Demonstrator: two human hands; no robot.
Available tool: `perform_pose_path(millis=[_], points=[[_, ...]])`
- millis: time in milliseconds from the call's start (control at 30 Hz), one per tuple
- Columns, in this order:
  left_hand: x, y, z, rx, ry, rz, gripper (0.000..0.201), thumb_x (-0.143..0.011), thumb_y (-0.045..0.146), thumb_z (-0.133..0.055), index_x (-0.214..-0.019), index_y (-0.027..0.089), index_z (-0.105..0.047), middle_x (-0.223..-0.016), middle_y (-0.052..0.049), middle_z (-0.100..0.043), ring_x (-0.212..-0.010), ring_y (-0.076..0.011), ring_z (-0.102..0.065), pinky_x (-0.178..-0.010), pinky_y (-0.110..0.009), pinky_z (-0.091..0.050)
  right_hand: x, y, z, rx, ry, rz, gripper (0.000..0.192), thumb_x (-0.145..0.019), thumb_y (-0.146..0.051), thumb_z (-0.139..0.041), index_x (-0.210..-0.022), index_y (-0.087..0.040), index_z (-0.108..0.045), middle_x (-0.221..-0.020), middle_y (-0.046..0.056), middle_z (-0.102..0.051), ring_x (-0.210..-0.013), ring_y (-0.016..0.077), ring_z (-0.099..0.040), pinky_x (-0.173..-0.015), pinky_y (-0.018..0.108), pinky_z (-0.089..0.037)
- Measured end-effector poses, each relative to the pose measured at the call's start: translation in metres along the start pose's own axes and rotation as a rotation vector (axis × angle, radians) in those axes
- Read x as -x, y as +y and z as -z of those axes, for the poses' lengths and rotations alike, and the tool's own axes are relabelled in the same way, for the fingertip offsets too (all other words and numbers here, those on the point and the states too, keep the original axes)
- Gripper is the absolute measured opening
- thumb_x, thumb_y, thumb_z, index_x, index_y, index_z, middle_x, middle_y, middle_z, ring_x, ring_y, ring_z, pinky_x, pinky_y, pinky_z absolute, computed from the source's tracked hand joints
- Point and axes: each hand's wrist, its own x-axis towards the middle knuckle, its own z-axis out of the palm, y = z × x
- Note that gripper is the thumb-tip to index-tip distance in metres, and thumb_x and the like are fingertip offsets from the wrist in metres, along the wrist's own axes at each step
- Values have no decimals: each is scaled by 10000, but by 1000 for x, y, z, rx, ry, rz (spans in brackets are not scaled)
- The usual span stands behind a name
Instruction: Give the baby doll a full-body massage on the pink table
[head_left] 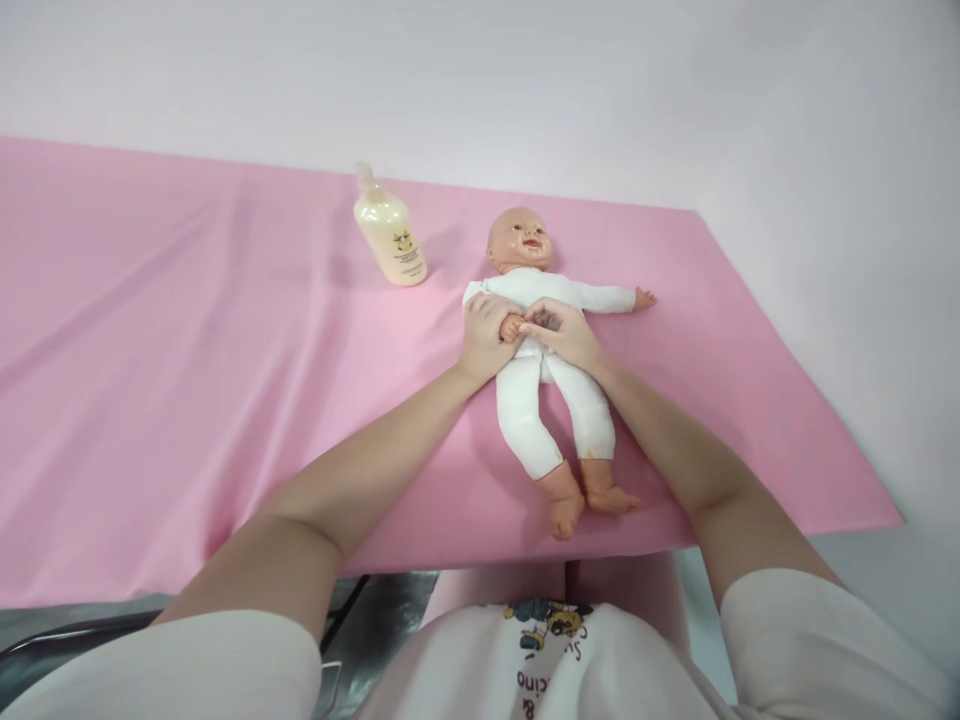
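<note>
A baby doll (525, 410) with a white cloth body and bare plastic head, hands and feet lies on its back, head away from me. My left hand (486, 335) is wrapped round the doll's arm on the left, which is bent across its belly. That arm's small plastic hand (511, 328) pokes out beside my left fingers. With thumb and fingers my right hand (564, 332) pinches at the fingers of this doll hand. The doll's other arm (611, 298) stretches out to the right, untouched.
A pump bottle (392, 240) of pale yellow liquid stands left of the doll's head. Pink cloth (247, 400) covers the table, with folds on the left. White wall rises behind it. The table's near edge runs just in front of my body.
</note>
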Motion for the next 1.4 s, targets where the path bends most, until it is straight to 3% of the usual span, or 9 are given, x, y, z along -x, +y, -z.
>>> perform_pose_path(millis=[267, 533, 900, 1167, 1400], points=[[2, 3, 1, 12, -19, -9, 195, -960, 373, -457, -968, 237, -598, -975, -80, -688, -978, -267, -599, -943, -470, -405, -1, 10, 2, 10, -3, 29, 200, -831, -400, -690, -855, -203, -675, -784, -7, -681, -738, 153, -615, -735, 303, -495], [-1, 6, 3, 45, -33, -14, 119, -896, 336, -549, -950, 238, -589, -880, -48, -667, -888, -245, -586, -902, -439, -415, -1, 7, 3, 6, -2, 12, 210, -785, -397, -726, -819, -201, -659, -761, -17, -667, -724, 142, -593, -711, 285, -477], [-3, 14, 9, 54, -71, 39, 214, -937, 434, -508, -927, 238, -593, -884, -59, -668, -900, -253, -585, -922, -460, -407, 0, 7, 5, -5, -44, 21, 302, -864, -502, -638, -788, -210, -620, -754, -20, -624, -733, 143, -566, -709, 276, -458], [-2, 14, 11, 125, -64, 4, 492, -1048, 467, -189, -929, 241, -609, -864, -69, -673, -891, -245, -590, -940, -462, -406, -1, 6, 5, 37, -37, 49, 359, -903, -541, -584, -770, -208, -606, -745, -15, -609, -733, 145, -560, -719, 280, -448], [-1, 13, 9, 203, -40, 96, 515, -1048, 533, -154, -992, 236, -571, -946, -86, -662, -960, -232, -610, -933, -440, -470, -1, 9, 4, -20, -47, 31, 312, -861, -508, -643, -789, -205, -619, -761, -12, -631, -731, 143, -573, -718, 282, -460]])
